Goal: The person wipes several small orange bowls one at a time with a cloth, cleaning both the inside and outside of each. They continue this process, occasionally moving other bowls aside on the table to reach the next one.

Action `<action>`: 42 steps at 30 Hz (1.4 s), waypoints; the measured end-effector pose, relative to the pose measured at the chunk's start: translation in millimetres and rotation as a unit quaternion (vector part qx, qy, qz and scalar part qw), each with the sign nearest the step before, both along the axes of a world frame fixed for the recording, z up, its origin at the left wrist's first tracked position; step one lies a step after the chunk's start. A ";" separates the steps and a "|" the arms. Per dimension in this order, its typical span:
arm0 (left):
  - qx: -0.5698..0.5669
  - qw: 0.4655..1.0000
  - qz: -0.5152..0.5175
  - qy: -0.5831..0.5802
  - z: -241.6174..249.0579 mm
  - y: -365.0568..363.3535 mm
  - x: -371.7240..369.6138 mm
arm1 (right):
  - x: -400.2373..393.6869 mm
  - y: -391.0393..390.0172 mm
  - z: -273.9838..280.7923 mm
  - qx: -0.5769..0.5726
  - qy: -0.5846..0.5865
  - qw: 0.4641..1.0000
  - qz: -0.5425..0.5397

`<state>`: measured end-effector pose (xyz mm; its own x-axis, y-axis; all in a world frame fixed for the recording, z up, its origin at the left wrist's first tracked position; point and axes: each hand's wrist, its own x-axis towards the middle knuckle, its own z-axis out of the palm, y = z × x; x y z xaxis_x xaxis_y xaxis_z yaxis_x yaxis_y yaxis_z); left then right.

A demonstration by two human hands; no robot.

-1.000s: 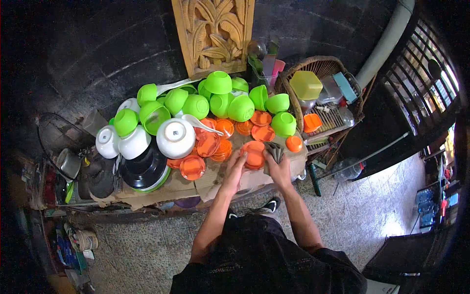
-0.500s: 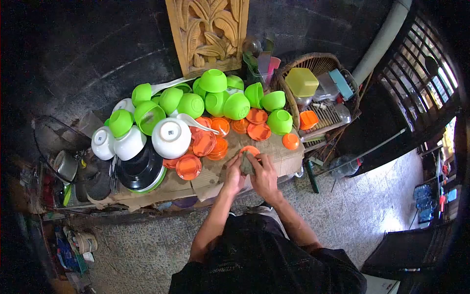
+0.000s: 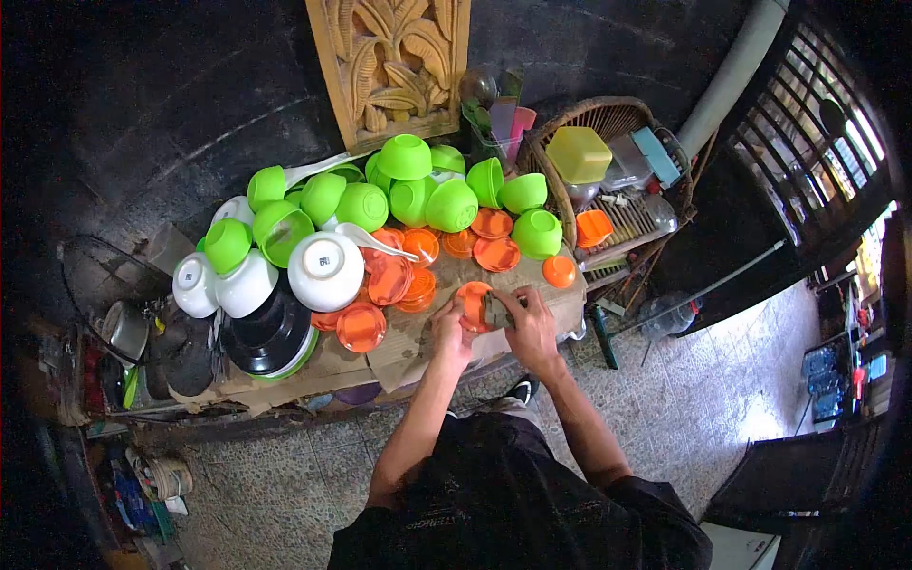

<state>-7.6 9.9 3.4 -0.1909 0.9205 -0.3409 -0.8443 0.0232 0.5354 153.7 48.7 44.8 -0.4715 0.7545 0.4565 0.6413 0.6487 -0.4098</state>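
My left hand (image 3: 450, 326) holds an orange saucer (image 3: 470, 302) tilted up above the cardboard-covered table (image 3: 408, 347). Pressed against the saucer's face is a grey cloth (image 3: 497, 311), gripped by my right hand (image 3: 529, 324). Several other orange saucers (image 3: 495, 253) lie on the table just beyond my hands. Behind them several green bowls (image 3: 450, 205) stand upside down.
White bowls (image 3: 324, 270) and a black bowl (image 3: 270, 334) sit at the left, with a white spoon (image 3: 377, 240) across them. A wicker basket (image 3: 608, 123) with a yellow box (image 3: 579, 154) stands at the right. A carved wooden panel (image 3: 389, 62) leans on the dark wall.
The saucer has been lifted off the table and tilted up in my left hand. My right hand has brought the cloth onto its face. The view has shifted slightly.
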 end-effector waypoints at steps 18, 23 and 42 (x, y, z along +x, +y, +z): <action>0.038 0.999 -0.004 -0.013 -5.1 2.9 -5.5 | -3.4 -20.3 4.8 -0.048 0.035 0.993 0.102; 0.034 0.999 -0.012 -0.026 0.9 0.7 -8.9 | 6.2 -1.4 -8.7 -0.041 0.042 0.998 -0.006; -0.022 0.998 -0.009 -0.065 44.4 -18.1 -17.8 | -48.2 -41.4 9.0 -0.058 0.000 0.996 0.067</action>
<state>-25.4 -8.2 47.8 -0.1265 0.9070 -0.4016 -0.9055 0.0597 0.4201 105.5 7.4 53.8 -0.5715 0.7326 0.3696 0.5520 0.6765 -0.4874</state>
